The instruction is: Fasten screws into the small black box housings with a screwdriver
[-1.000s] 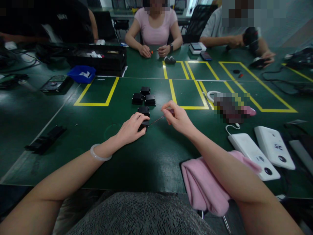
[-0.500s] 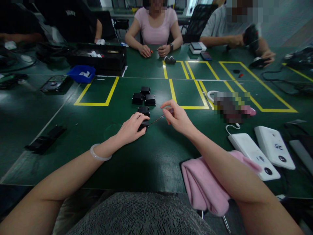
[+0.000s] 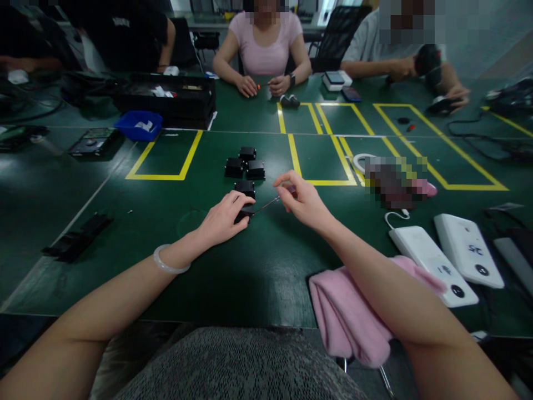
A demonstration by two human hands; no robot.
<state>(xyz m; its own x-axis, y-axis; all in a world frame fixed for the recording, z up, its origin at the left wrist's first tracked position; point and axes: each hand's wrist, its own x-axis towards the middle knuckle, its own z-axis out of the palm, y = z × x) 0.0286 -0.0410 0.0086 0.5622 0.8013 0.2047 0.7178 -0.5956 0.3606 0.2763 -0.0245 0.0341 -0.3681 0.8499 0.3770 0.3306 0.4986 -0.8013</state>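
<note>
Table (image 3: 137,239), green, across whole view, marked w/ yellow tape rectangles (image 3: 164,178). Opposite side: three other people seated, one in pink top w/ hands (image 3: 247,87) close together near far edge, pinching sth small & orange, too small to tell what. Far left: long black crate (image 3: 175,103) w/ bits inside, blue bin (image 3: 139,125) just in front of it. Near edge, right: pink cloth (image 3: 345,319) bunched under right forearm, drooping over table edge. Beside that: two white flat devices (image 3: 433,265) side by side, black round spot on each. Left, nearer edge: black strip parts (image 3: 77,239) lying flat. Centre: left hand (image 3: 222,219), pale bangle (image 3: 169,261) on wrist, fingers curled round small black box (image 3: 246,211), pressing it onto table approx. mid-table, straight ahead of person. Right hand (image 3: 303,200) pinching handle of thin screwdriver (image 3: 266,204) betw. thumb & fingertips, shaft slanted down-left, tip at box's right side; exact contact pt hidden by fingers. Just behind held box: another black box (image 3: 245,188), v. close, touching or not unclear. Further back, apart from both hands: cluster of three more black boxes (image 3: 245,164), packed tight together.
</note>
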